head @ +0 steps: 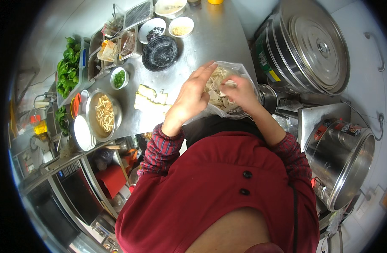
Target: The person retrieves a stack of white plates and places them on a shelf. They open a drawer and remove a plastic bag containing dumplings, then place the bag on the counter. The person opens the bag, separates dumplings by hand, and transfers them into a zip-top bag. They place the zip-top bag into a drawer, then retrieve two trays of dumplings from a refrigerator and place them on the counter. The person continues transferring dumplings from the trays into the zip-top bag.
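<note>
In front of me, at the edge of the steel table, stands a clear plastic bag [241, 68] filled with pale, flat dough-like pieces [217, 79]. My left hand [195, 95] lies along the bag's left rim; whether its fingers grip the plastic does not show. Inside the opening, my right hand [239, 91] has its fingers bent around a few of the pale pieces, slightly blurred. Left of the bag, yellow-edged folded pieces [149, 95] of something pale lie on the metal. A black bowl [160, 53] dusted with white sits further back.
Left on the steel table [209, 38] are a steel bowl [117, 110] of pale strips, stacked white plates [82, 132], a cup of chopped greens [119, 78] and a bin of green peppers [82, 76]. Large lidded steel pots [317, 50] stand at the right.
</note>
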`<state>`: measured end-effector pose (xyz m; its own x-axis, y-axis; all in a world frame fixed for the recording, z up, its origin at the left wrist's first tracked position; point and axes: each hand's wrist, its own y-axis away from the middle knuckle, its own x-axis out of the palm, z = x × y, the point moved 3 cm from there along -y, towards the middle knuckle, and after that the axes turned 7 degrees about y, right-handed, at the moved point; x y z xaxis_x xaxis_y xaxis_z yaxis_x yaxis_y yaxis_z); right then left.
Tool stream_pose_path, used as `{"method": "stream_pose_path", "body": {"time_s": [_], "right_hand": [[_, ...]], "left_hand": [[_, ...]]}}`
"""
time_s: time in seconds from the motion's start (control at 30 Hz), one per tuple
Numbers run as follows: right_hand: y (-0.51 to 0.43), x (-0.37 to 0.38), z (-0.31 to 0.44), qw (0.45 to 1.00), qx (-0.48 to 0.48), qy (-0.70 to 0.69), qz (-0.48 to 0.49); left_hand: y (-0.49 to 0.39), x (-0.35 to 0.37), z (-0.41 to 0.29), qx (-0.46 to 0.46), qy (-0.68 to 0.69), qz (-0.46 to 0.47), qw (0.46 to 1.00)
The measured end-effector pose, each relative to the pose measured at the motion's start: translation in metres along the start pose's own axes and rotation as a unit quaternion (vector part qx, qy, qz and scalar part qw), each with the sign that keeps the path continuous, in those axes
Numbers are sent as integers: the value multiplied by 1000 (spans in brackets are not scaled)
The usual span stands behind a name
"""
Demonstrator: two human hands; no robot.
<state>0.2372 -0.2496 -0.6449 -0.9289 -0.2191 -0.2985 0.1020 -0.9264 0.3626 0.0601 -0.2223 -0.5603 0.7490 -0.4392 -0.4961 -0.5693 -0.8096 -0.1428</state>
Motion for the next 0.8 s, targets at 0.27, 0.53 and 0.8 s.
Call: {"method": "stream_pose_path", "body": {"time_s": [0.27,0.53,0.8], "right_hand": [[-23,15,-4,864,-53,499,-40],[-19,4,-11,926,-165,335,-57],[-26,0,-19,998,-29,61,6]], "left_hand": [[0,-1,-5,-1,7,5,1000],[0,0,-3,1,12,12,1000],[0,-1,-3,-10,10,13,1000]]}}
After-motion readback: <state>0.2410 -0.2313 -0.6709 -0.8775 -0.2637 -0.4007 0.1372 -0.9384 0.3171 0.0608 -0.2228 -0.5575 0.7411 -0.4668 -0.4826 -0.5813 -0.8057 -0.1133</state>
